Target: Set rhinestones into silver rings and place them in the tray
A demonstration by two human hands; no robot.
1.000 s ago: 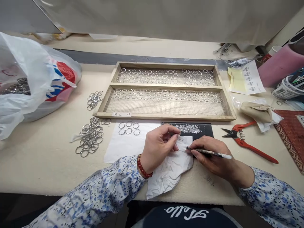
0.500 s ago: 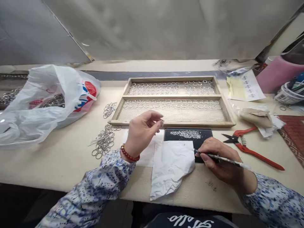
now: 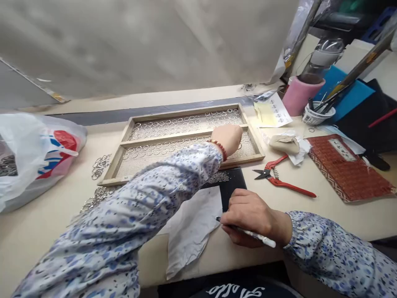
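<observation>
My left hand [image 3: 228,138] reaches across to the right end of the near compartment of a wooden mesh tray [image 3: 186,112], its fingers closed on a small metal ring [image 3: 240,145] just above the mesh. Rows of metal rings [image 3: 182,122] lie in both compartments. My right hand [image 3: 248,215] rests on the table near the front edge, gripping a thin pen-like tool [image 3: 251,234]. Its tip is beside a crumpled white paper [image 3: 192,227]. A black tray [image 3: 231,184] with tiny sparkling stones lies just above that hand.
Red-handled snips [image 3: 281,180] lie right of the black tray. A white plastic bag [image 3: 34,157] of rings sits at far left, loose rings [image 3: 99,165] beside the wooden tray. A red book [image 3: 347,167], a wrapped cloth [image 3: 283,144], papers [image 3: 273,111] and a pink roll [image 3: 297,96] stand at right.
My left hand carried the ring from the white paper up and to the right, onto the tray's near compartment. The view swung to the right. My right hand stayed on the table with the tool.
</observation>
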